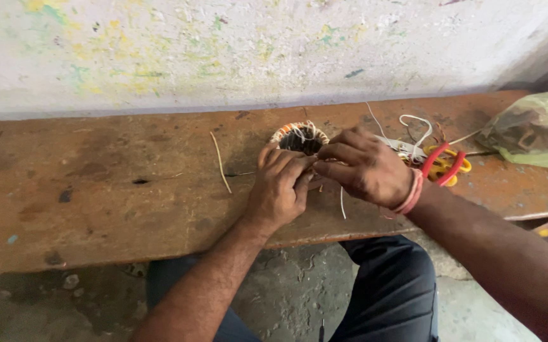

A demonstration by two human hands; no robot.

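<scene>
Coil: a small round wound coil of copper wire with white and orange wrapping sits on the bench near the far wall, just beyond both hands.
Left hand: grip pressed together against the coil's near edge, likely steadying it.
Right hand: fingertips pinched, meeting the left; what they pinch is hidden.
Beside: red-and-yellow-handled pliers, loose white wires, a yellowish plastic bag.
Bench: worn, stained brown wood.
Room: paint-flecked pale wall, rough concrete floor.
</scene>
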